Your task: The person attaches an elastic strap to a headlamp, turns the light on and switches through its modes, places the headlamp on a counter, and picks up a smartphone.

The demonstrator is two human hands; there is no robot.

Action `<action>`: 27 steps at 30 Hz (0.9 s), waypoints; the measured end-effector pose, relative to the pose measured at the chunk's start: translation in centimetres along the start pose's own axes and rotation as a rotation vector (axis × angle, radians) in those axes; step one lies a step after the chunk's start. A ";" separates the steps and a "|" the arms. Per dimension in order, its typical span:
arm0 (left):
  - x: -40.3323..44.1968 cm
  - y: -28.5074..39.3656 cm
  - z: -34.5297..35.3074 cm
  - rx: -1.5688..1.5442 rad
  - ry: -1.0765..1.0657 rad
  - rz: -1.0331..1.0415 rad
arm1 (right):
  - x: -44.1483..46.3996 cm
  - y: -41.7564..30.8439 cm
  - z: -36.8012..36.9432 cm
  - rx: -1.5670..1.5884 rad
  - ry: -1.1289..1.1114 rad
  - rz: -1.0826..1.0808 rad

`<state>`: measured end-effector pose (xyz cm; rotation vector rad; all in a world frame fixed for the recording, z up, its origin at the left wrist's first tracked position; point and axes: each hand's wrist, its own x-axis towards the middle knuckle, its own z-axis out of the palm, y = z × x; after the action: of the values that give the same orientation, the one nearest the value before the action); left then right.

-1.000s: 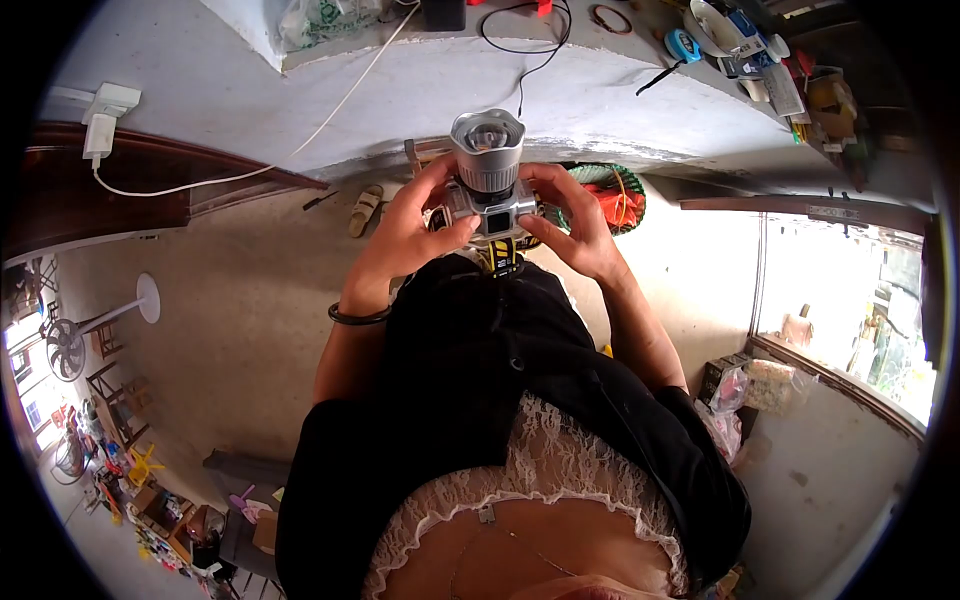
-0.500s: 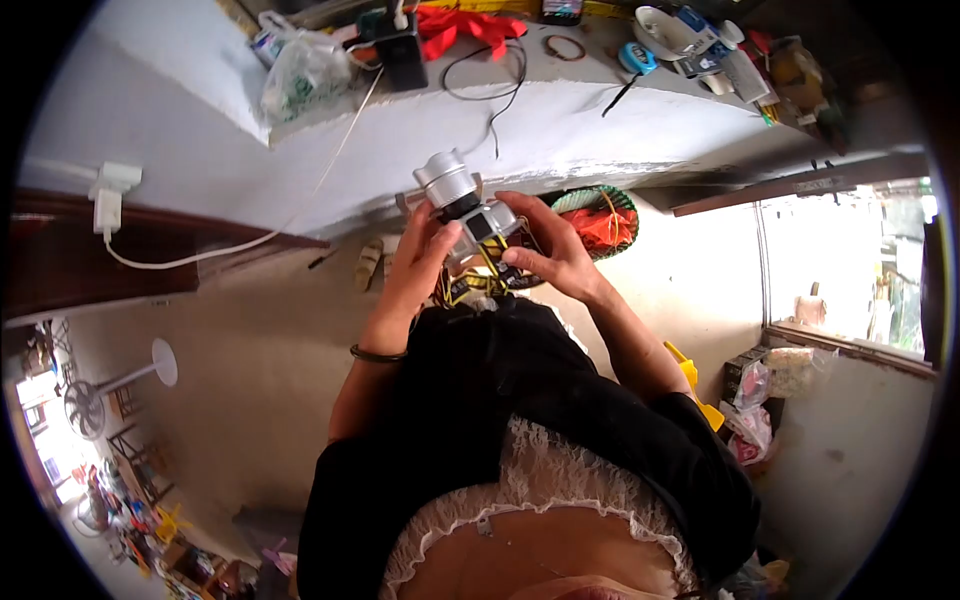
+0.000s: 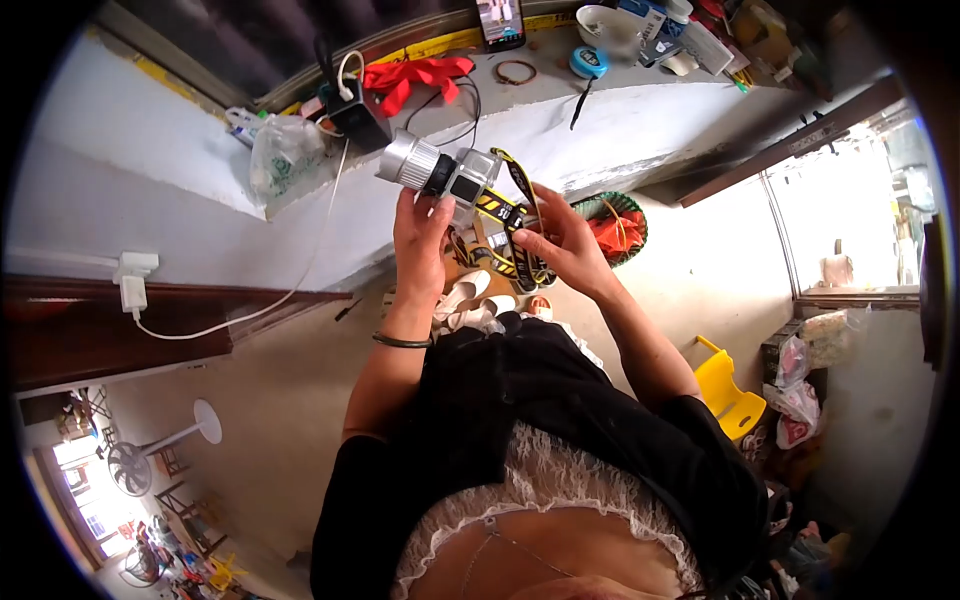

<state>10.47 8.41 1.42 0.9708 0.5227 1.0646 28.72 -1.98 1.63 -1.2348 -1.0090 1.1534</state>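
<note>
A silver headlamp point(image 3: 410, 161) is held up in front of my chest, its ribbed lamp head tilted up to the left. My left hand point(image 3: 421, 240) is closed around the underside of its clear-and-grey housing, with the thumb close to a dark square panel. The headlamp's black-and-yellow strap point(image 3: 518, 180) loops up and hangs down on the right side. My right hand point(image 3: 570, 248) pinches this strap between thumb and fingers. Some of the right fingers are hidden behind the strap.
On the ledge are a black power adapter point(image 3: 358, 118), red cloth point(image 3: 418, 80), phone point(image 3: 501, 22), blue tape measure point(image 3: 588, 62) and white bowl point(image 3: 606, 28). Below are a basket with red contents point(image 3: 622, 232), white shoes point(image 3: 462, 296) and a yellow chair point(image 3: 728, 390). A fan point(image 3: 130, 468) stands at left.
The headlamp has moved up and left and turned, its lamp head now pointing more to the left. More strap shows, looped above my right hand. The camera view has shifted, showing more ledge.
</note>
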 end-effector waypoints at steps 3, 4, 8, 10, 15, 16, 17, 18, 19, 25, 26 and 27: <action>2.1 -0.1 1.4 0.131 -0.010 0.159 | 0.6 0.6 -1.1 0.101 0.006 0.015; 2.8 0.0 1.9 0.151 -0.025 0.174 | 0.8 0.6 -1.5 0.139 0.005 0.037; 4.3 -0.8 4.6 0.275 -0.112 0.237 | 1.9 -1.0 -2.9 0.285 0.014 0.119; 4.3 -2.3 6.0 0.460 -0.122 0.301 | 2.4 -1.9 -3.4 0.335 0.047 0.125; 4.9 -3.4 9.4 0.716 -0.171 0.385 | 3.8 -1.1 -6.6 0.629 0.122 0.142; 5.3 -3.5 9.9 0.708 -0.171 0.367 | 3.9 -1.3 -7.3 0.664 0.109 0.130; 5.6 -3.6 10.4 0.699 -0.169 0.347 | 4.1 -1.6 -7.8 0.689 0.101 0.124; 6.0 -3.5 11.0 0.728 -0.179 0.378 | 4.3 -2.1 -8.4 0.713 0.092 0.118; 6.6 -3.2 11.6 0.758 -0.189 0.410 | 4.7 -2.6 -9.0 0.737 0.081 0.112; 9.2 -1.2 13.9 0.775 -0.069 0.577 | 10.2 -5.4 -16.7 0.574 0.178 -0.034; 9.1 -1.3 13.5 0.725 -0.060 0.530 | 11.2 -7.4 -17.9 0.552 0.240 -0.074; 8.7 -1.7 12.9 0.675 -0.051 0.482 | 12.5 -8.4 -20.0 0.525 0.245 -0.141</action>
<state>24.84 10.80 7.12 1.7779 0.6387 1.3127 51.12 7.32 7.74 -0.8426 -0.5494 1.0394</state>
